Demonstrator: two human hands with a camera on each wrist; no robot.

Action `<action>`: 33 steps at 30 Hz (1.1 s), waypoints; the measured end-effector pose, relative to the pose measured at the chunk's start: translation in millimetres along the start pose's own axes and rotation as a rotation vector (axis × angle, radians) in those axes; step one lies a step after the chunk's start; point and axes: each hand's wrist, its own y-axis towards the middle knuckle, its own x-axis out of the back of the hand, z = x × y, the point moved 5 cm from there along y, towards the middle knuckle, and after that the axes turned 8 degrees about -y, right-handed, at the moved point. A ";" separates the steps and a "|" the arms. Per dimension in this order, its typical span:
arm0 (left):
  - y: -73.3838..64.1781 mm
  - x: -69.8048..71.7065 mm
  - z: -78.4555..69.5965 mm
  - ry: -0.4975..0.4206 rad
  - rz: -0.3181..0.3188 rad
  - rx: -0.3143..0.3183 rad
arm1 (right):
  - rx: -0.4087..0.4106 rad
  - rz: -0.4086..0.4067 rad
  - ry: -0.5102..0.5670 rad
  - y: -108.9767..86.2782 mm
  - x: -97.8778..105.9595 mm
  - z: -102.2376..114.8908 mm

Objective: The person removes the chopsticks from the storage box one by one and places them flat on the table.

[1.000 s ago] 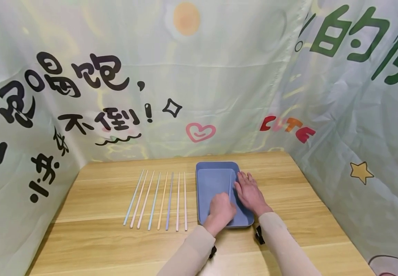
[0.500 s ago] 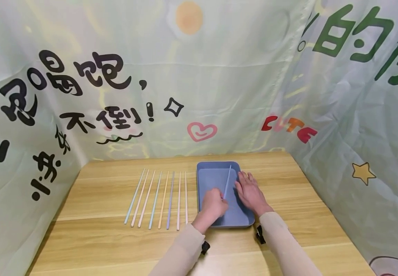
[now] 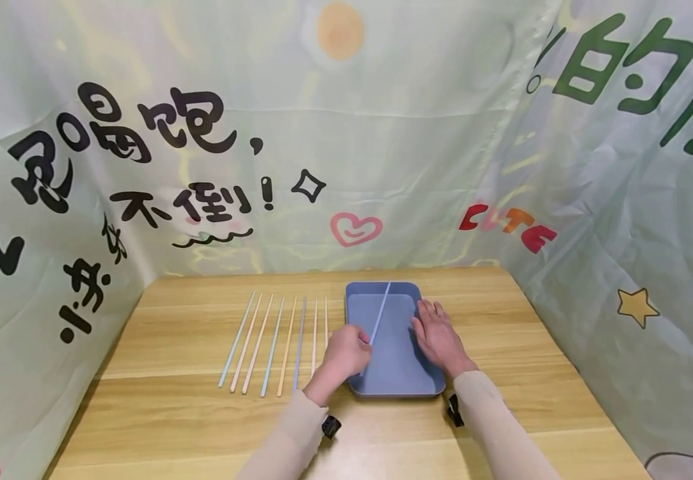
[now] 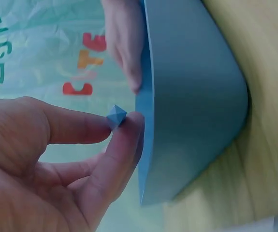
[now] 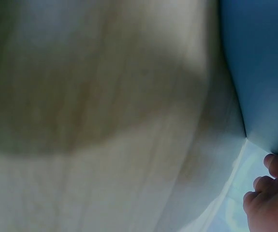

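My left hand (image 3: 345,351) is over the left edge of a blue rectangular tray (image 3: 403,393). Between thumb and fingers it pinches a pale blue chopstick (image 3: 380,312), which slants across the tray toward the far rim. In the left wrist view the chopstick's squared end (image 4: 116,116) shows at the fingertips, beside the tray's outer wall (image 4: 197,96). My right hand (image 3: 440,338) rests along the tray's right rim with its fingers straight. Only part of the right hand (image 5: 274,198) appears in the right wrist view, against the tray's side.
Left of the tray, several chopsticks in pastel blue, pink, yellow and purple (image 3: 268,347) lie side by side on the wooden table (image 3: 184,420). The left forearm and hand cover the near ends of the rightmost ones. Printed fabric (image 3: 286,140) walls the table's back and sides.
My left hand has moved left across the tray, bringing the chopstick from near the right side to the left edge. My right hand stays on the right rim.
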 end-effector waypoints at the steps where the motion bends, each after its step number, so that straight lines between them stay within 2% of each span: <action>1: -0.2 4.1 1.9 -0.006 0.006 0.003 | -0.001 0.002 0.001 -0.2 0.0 0.0; 5: -1.1 23.4 10.7 -0.026 0.020 0.021 | -0.003 0.007 0.002 -0.5 0.1 0.0; 10: -0.7 51.7 24.8 -0.049 -0.006 0.041 | -0.002 0.007 -0.002 -0.4 -0.1 0.4; 15: -0.2 77.5 41.4 -0.007 -0.053 0.053 | -0.006 0.013 -0.007 0.5 -0.7 -0.4; 21: -2.7 99.0 62.4 0.026 -0.092 0.055 | -0.010 0.018 -0.011 0.9 -2.1 -1.0; 25: -5.7 113.5 75.1 0.030 -0.114 0.101 | -0.007 0.010 -0.007 0.9 -2.5 -0.8; 33: -12.2 147.0 97.1 0.114 -0.150 0.151 | -0.005 0.010 0.000 0.9 -2.8 -0.4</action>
